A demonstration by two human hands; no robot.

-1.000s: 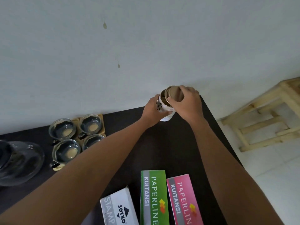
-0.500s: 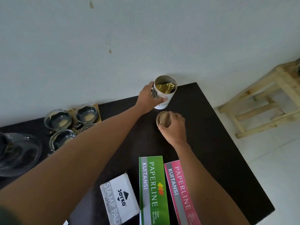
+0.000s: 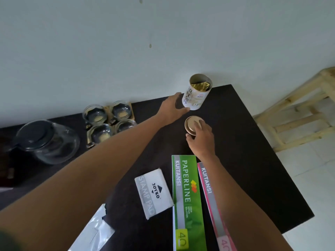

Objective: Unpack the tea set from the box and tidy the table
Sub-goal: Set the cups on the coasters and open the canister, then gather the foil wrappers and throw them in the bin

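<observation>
A white printed tea canister [image 3: 196, 98] stands upright and uncovered at the far edge of the dark table [image 3: 235, 142], with gold packets [image 3: 200, 86] showing inside. Its round tan lid [image 3: 192, 123] lies flat on the table just in front of it. My right hand [image 3: 202, 138] rests on the lid's near side, fingers curled over it. My left hand [image 3: 171, 107] is open just left of the canister's base, with a small gap between them. Several glass cups [image 3: 95, 115] sit on wooden coasters at the back left. A glass teapot [image 3: 47, 140] with a dark lid stands further left.
A white stamp pad box [image 3: 154, 192], a green receipt book [image 3: 186, 196] and a pink one [image 3: 208, 189] lie near the front edge. A white plastic sheet [image 3: 94, 230] lies at the front left. A wooden stool [image 3: 299, 113] stands on the floor to the right.
My right hand lifted the lid off the canister and brought it down onto the table. My left hand has let go of the canister, which now stands on its own.
</observation>
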